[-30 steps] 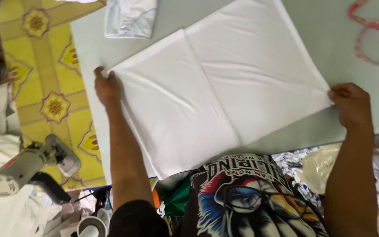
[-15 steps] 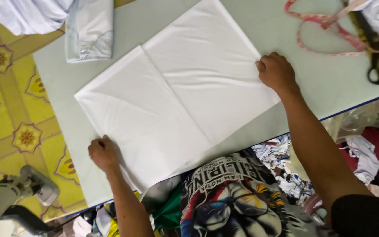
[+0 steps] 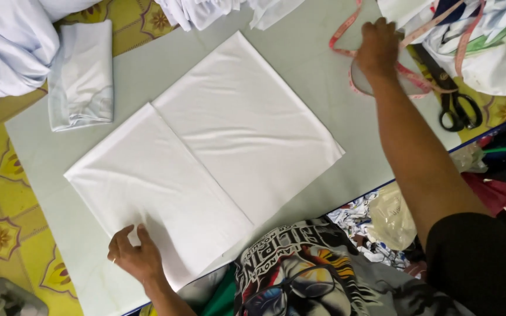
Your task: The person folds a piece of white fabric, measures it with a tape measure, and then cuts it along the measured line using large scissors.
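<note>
A folded white cloth (image 3: 206,152) lies flat on the pale grey table (image 3: 300,52), with a crease running down its middle. My left hand (image 3: 133,254) rests palm down on the cloth's near corner, fingers slightly spread. My right hand (image 3: 378,47) has reached to the far right and lies over a pink measuring tape (image 3: 346,35) coiled on the table; whether the fingers grip it I cannot tell. Black-handled scissors (image 3: 452,99) lie just right of that hand.
A small folded white piece (image 3: 82,76) sits at the far left, with a heap of white fabric (image 3: 7,47) beside it and more white cloth (image 3: 206,11) at the top. Piled garments (image 3: 475,35) fill the right. A yellow patterned floor (image 3: 1,234) shows left.
My right hand left the cloth's right corner and moved up to the measuring tape. My left hand stays on the cloth's near corner. The view shifted.
</note>
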